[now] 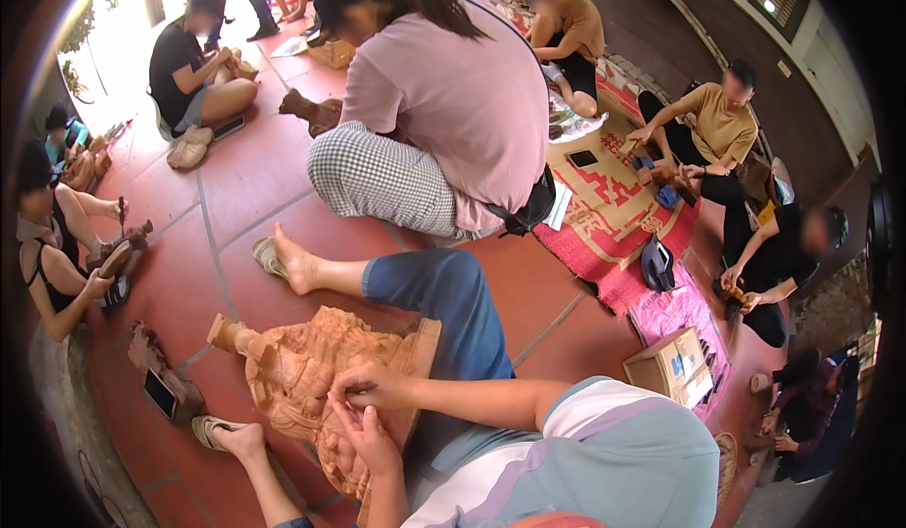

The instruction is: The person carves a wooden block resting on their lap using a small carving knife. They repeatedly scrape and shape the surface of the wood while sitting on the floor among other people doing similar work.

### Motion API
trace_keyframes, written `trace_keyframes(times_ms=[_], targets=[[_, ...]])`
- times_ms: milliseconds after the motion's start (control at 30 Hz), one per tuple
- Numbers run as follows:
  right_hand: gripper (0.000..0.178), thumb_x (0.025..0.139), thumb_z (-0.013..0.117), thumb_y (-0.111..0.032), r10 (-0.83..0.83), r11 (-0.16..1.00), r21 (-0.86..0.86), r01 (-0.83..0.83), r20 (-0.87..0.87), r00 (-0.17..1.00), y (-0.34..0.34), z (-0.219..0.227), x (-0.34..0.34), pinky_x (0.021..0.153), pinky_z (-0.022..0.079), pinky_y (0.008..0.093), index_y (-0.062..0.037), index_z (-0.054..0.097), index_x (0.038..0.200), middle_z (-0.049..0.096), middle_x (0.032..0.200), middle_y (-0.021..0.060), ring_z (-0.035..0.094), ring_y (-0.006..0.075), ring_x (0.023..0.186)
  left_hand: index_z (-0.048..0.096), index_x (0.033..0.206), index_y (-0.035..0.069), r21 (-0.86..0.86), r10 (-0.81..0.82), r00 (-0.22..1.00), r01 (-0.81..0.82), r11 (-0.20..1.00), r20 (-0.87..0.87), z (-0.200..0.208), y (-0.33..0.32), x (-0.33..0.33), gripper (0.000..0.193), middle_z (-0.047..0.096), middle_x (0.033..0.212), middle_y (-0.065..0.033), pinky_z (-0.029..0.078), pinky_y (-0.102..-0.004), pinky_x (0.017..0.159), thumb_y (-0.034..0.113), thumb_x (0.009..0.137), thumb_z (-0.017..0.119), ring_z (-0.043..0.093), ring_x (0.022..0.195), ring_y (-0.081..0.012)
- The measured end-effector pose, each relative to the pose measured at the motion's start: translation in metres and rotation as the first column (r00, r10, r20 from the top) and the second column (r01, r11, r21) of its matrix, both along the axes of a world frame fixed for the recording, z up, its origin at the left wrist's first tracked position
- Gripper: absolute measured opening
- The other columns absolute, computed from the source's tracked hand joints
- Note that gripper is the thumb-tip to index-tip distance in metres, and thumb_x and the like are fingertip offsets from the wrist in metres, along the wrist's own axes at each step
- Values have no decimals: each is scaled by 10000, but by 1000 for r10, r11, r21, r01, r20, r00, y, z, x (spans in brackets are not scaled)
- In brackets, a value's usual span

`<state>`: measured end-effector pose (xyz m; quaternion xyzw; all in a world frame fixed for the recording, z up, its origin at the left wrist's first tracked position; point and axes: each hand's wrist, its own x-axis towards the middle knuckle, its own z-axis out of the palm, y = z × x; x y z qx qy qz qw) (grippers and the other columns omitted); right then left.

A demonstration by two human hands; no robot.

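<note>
Orange-brown carved wooden sculpture (307, 353), matte and evenly coloured, lies between the person's legs over the red tiled floor (255, 188). Deep folds and rounded lumps crowd its surface; a narrow, block-ended stub juts out at the far left, and a flatter, plainer side faces right. The right hand (382, 385) is closed around a thin dark tool (360, 388); just beside it, the left hand (370, 438) has its fingers apart, near the carved surface.
</note>
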<state>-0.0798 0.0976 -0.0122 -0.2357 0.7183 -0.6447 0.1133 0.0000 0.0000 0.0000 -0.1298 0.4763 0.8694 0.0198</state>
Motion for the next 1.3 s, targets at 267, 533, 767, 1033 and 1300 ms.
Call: trace_keyframes(times_ms=[267, 533, 767, 1033, 1300], targets=[[147, 729, 587, 2, 22, 999, 26, -23, 60, 998, -5, -1, 0, 631, 447, 288, -37, 619, 867, 605, 762, 68, 563, 165, 676, 129, 1436, 52, -65, 41, 994, -34, 997, 99, 6, -1, -4, 667, 234, 1423, -131, 274, -308, 1048, -3, 840, 424, 293, 1295, -219], [123, 668, 526, 46, -57, 996, -72, 49, -115, 992, -5, -5, 7, 559, 442, 295, -41, 593, 723, 597, 644, 68, 557, 158, 577, 146, 1431, 41, -117, 60, 998, -59, 991, 12, -1, 3, 14, 630, 211, 1440, -151, 289, -324, 1039, 82, 873, 436, 300, 1296, -248], [86, 693, 530, 23, -253, 967, -26, 253, -161, 954, -1, -11, 9, 543, 411, 300, -58, 555, 687, 554, 608, 60, 539, 159, 585, 142, 1432, 41, -125, -85, 996, 82, 989, -20, 8, 3, 5, 618, 199, 1446, -160, 282, -328, 1040, 151, 892, 423, 265, 1318, -247], [57, 705, 557, 13, -148, 989, -28, 145, -127, 981, 1, -8, 3, 577, 434, 304, -43, 557, 711, 587, 664, 71, 563, 180, 616, 136, 1432, 33, -128, -73, 997, 76, 989, 30, 8, 4, 2, 643, 208, 1446, -142, 256, -324, 1056, 163, 880, 440, 272, 1312, -237], [166, 696, 567, 15, -117, 990, -98, 102, -157, 981, -6, -17, -3, 593, 469, 294, -45, 613, 844, 619, 755, 86, 587, 169, 653, 63, 1427, -10, -247, -67, 987, 30, 969, -145, -5, 7, 1, 736, 104, 1489, -128, 156, -314, 1095, 67, 827, 482, 146, 1368, -214]])
